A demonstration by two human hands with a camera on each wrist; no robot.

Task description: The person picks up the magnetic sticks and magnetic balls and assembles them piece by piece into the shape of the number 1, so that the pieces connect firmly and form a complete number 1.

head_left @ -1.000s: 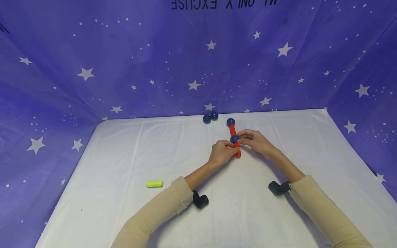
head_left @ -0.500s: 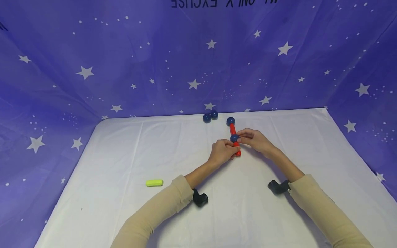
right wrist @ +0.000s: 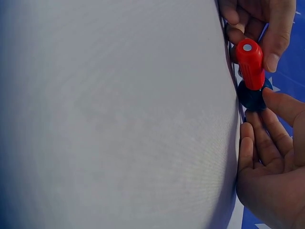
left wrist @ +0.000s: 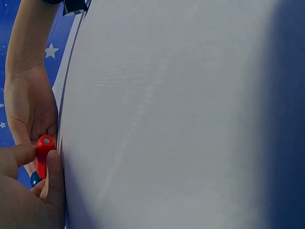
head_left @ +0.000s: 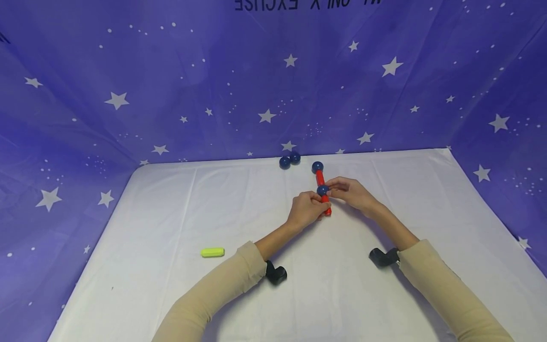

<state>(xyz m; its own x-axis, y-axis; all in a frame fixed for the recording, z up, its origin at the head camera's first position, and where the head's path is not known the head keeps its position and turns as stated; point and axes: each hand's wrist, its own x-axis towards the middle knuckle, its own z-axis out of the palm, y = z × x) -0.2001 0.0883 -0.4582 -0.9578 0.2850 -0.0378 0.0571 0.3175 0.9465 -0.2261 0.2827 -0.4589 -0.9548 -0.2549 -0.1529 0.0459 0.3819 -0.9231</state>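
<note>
My left hand (head_left: 305, 209) pinches a red magnetic rod (right wrist: 251, 64) between thumb and fingers. In the right wrist view a small silvery disc shows at the rod's near end. The rod's other end meets a blue ball (head_left: 323, 190), which my right hand (head_left: 352, 194) holds with the thumb on one side and fingers on the other. Beyond that ball, a second red rod (head_left: 320, 178) runs away from me to another blue ball (head_left: 317, 166). Together they form a nearly straight line on the table. The left wrist view shows the near rod upright in the picture, its ball mostly hidden.
Two more blue balls (head_left: 285, 163) lie side by side near the table's back edge, left of the chain. A yellow-green rod (head_left: 212, 252) lies at the left, near my left sleeve. The white-covered table (head_left: 239, 209) meets a purple star-patterned curtain (head_left: 235, 95) behind.
</note>
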